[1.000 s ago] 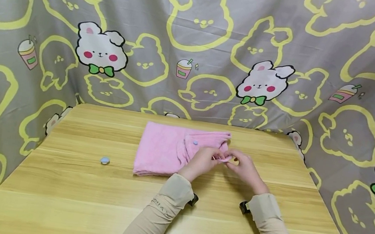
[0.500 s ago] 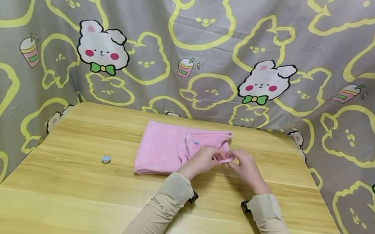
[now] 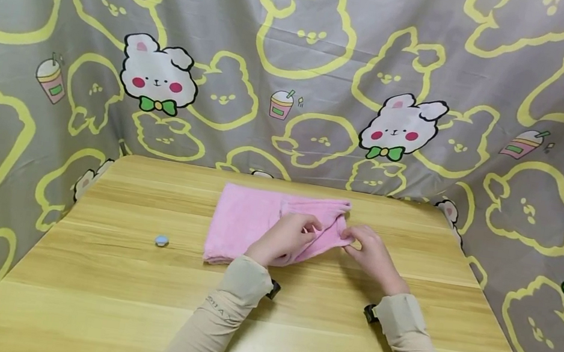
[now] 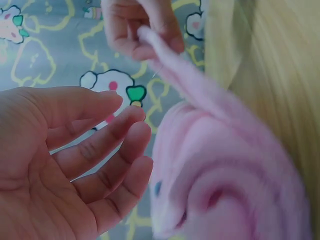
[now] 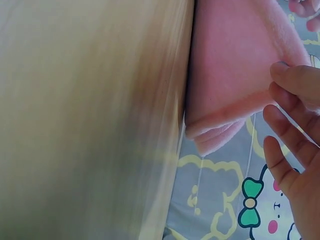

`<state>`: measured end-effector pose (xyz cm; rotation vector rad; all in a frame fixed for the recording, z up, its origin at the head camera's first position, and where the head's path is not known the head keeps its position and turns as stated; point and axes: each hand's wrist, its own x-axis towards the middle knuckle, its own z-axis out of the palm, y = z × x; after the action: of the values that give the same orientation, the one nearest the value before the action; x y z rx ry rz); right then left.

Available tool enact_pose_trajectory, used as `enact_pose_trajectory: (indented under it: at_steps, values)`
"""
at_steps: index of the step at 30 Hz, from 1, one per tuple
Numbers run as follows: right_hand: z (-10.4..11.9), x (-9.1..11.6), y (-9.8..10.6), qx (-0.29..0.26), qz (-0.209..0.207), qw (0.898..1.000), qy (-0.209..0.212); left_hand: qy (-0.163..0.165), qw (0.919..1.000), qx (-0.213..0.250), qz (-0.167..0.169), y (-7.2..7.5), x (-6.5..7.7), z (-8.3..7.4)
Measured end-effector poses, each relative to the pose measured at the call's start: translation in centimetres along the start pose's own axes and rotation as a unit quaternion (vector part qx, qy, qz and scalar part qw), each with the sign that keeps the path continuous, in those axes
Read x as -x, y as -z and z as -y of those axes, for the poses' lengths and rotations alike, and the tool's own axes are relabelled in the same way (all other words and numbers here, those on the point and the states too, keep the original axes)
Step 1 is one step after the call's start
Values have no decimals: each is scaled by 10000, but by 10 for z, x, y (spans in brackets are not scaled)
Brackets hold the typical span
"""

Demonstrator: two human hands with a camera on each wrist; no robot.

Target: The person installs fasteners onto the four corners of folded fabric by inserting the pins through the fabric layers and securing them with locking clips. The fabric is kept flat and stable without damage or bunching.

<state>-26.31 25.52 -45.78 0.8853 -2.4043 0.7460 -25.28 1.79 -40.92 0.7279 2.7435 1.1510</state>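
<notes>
A folded pink plush cloth [image 3: 243,219], maybe a towel, lies toward the back of the table. My right hand [image 3: 370,255] pinches its near right corner between thumb [image 5: 287,75] and forefinger, holding it a little raised. Over the cloth's middle is my left hand [image 3: 286,238]; its fingers are loosely bent, and nothing shows between them in the left wrist view. A thin, shiny, needle-like line [image 4: 157,72] appears just beneath the pinched edge in that view. A small blue spot [image 4: 158,189] shows on the cloth, and in the head view the left hand covers that area.
A small round blue-and-white object [image 3: 161,240] sits on the wooden table [image 3: 95,294], left of the cloth. Grey curtains [image 3: 248,37] with cartoon bunnies hang behind the table and along both sides.
My left hand has let go of the cloth's edge and moved left. The flap between the hands has spread flatter, while my right hand keeps its pinch in nearly the same place.
</notes>
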Motion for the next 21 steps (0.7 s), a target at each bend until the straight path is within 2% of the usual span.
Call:
enact_pose_trajectory:
  at_steps: [5, 11, 16, 21]
  values:
    - [-1, 0, 0, 70, 30, 10000, -3, -73, 9995, -303, -97, 21, 16, 13]
    - [-1, 0, -1, 43, -14, 10000, -4, -55, 9960, -806, -382, 44, 39, 36]
    - [-2, 1, -3, 82, -30, 10000, 28, 142, 9920, -1152, -506, 58, 58, 57]
    - [-3, 1, -3, 57, -63, 10000, 45, 491, 9866, -1470, -501, 69, 78, 80]
